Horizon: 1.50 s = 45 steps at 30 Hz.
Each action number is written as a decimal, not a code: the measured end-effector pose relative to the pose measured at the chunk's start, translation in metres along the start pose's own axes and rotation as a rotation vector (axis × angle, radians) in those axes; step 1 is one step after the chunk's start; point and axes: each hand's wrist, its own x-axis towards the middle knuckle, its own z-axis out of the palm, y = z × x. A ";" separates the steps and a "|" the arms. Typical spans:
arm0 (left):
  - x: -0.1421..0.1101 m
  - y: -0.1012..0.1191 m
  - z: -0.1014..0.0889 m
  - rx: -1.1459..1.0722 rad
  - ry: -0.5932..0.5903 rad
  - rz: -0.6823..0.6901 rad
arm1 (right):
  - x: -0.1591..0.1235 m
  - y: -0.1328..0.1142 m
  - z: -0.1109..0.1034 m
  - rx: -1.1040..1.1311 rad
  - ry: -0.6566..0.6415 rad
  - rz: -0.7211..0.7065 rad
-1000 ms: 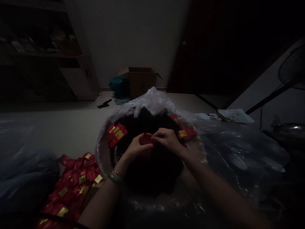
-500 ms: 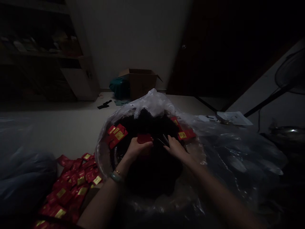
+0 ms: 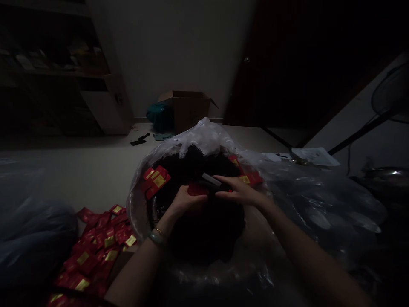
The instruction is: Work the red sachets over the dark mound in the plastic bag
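My left hand point(image 3: 185, 201) pinches a small red packet point(image 3: 196, 189) above a mound of dark loose material point(image 3: 204, 221) heaped in a clear plastic bag point(image 3: 207, 136). My right hand point(image 3: 238, 192) grips a small grey-white tool point(image 3: 211, 180) whose tip sits just above the packet's mouth. A few red packets with gold labels point(image 3: 156, 180) lie on the mound at the left, and others point(image 3: 247, 178) lie at the right beside my right hand.
A pile of several red and gold packets point(image 3: 96, 251) spreads at the lower left. A cardboard box point(image 3: 187, 106) and a teal bag point(image 3: 159, 116) stand by the far wall. Shelving point(image 3: 64, 72) is at the left; papers point(image 3: 315, 155) and crumpled plastic point(image 3: 319, 209) lie at the right.
My right hand left the packet, dipped to the mound and came back holding the small tool at the packet's mouth. My left hand kept hold of the red packet.
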 end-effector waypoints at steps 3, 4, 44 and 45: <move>-0.003 0.002 0.003 0.007 -0.025 -0.017 | 0.010 -0.030 -0.001 -0.079 -0.139 -0.099; -0.003 0.002 0.003 0.007 -0.034 -0.011 | 0.013 -0.036 0.001 -0.121 -0.150 -0.097; 0.001 -0.003 0.003 -0.053 -0.089 0.038 | 0.017 -0.043 0.016 -0.353 -0.043 0.045; 0.001 -0.002 0.003 -0.041 -0.079 0.040 | 0.017 -0.042 0.016 -0.365 -0.041 0.047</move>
